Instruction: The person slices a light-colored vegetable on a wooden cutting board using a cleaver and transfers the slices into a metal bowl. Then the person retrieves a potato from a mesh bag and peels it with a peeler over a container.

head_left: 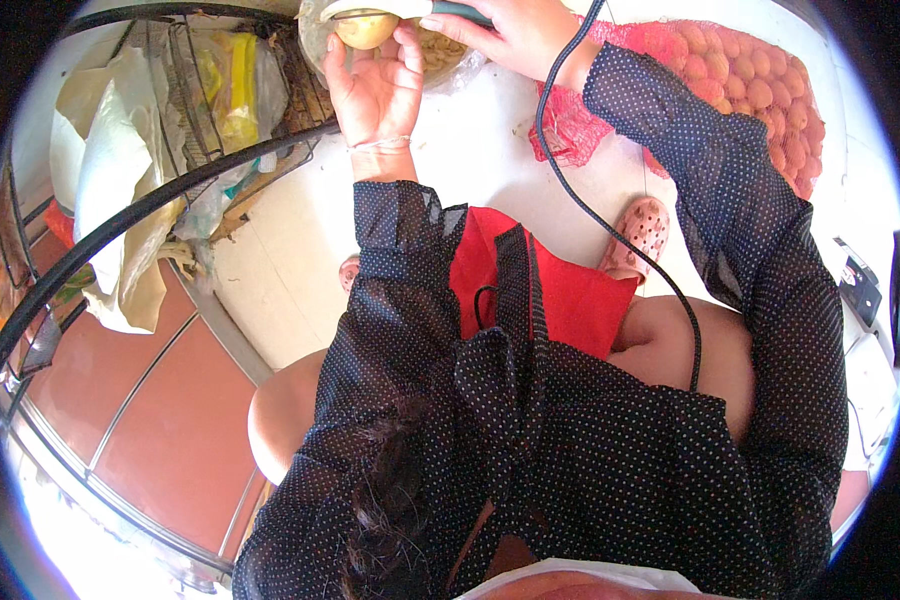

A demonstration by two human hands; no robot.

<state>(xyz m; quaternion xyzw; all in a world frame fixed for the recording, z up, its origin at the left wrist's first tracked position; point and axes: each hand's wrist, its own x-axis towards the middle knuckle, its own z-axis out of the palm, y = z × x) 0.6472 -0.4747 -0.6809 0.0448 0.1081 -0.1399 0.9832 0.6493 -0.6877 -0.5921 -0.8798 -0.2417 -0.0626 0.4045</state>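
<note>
At the top edge of the view, my left hand [379, 94] holds a pale, partly peeled potato [366, 31] in its upturned fingers. My right hand [521, 34] grips the dark green handle of a peeler [461, 10]. The peeler's white head and thin blade lie across the potato's upper side. Beneath both hands sits a round container [313, 41] lined with clear plastic, holding peelings [446, 56]. The top of the view cuts off part of the peeler and container.
A red mesh sack [757, 82] full of potatoes lies on the pale floor at right. A black wire rack [195, 97] with plastic bags and paper stands at left. One dark cord [607, 217] runs past my right forearm to my lap. Beyond my knee is a pink clog [641, 232].
</note>
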